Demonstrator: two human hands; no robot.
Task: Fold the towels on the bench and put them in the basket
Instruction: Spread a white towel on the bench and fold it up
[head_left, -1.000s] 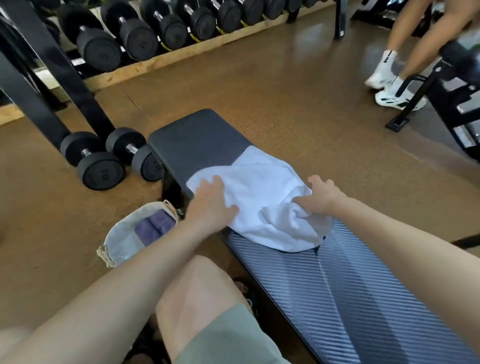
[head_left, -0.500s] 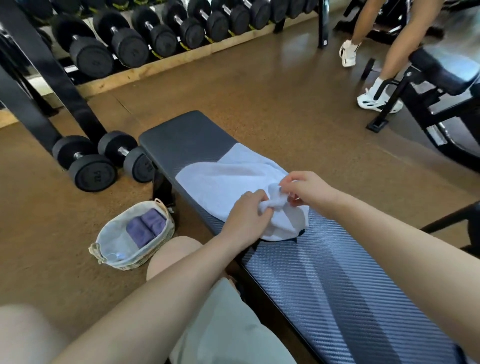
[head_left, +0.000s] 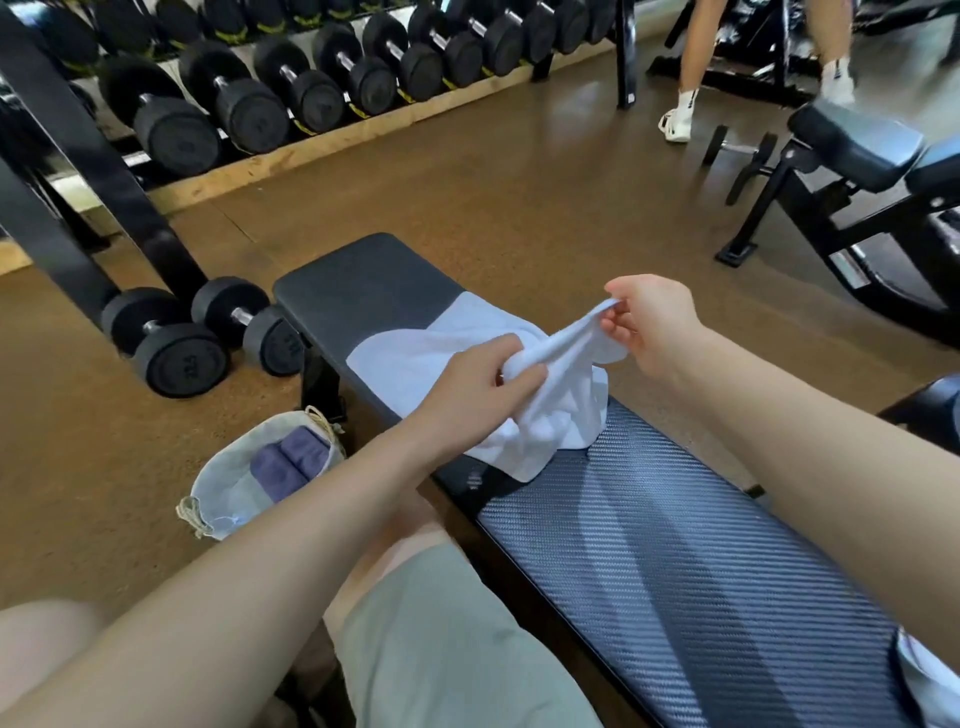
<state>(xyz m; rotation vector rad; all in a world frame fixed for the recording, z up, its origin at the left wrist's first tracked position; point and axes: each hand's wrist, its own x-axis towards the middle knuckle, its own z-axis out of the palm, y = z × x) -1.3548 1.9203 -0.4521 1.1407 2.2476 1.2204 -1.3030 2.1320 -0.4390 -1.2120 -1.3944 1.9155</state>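
Both hands on the white towel (head_left: 410, 358) — left hand (head_left: 480, 387) grips a bunched fold, right hand (head_left: 652, 325) pinches a raised corner. Towel lies crumpled mid-desk (head_left: 675, 551). Basket (head_left: 218, 499) on floor left of desk, two purple towels (head_left: 291, 460) inside — dumbbells (head_left: 187, 335) beyond.

One wide-angle view is given, taken from the wearer's head and aimed forward and down. The desk (head_left: 675, 545) is seen close, running from 5 o'clock toward 11 o'clock; the dumbbell rack (head_left: 291, 98) is framed far off near 11 o'clock.
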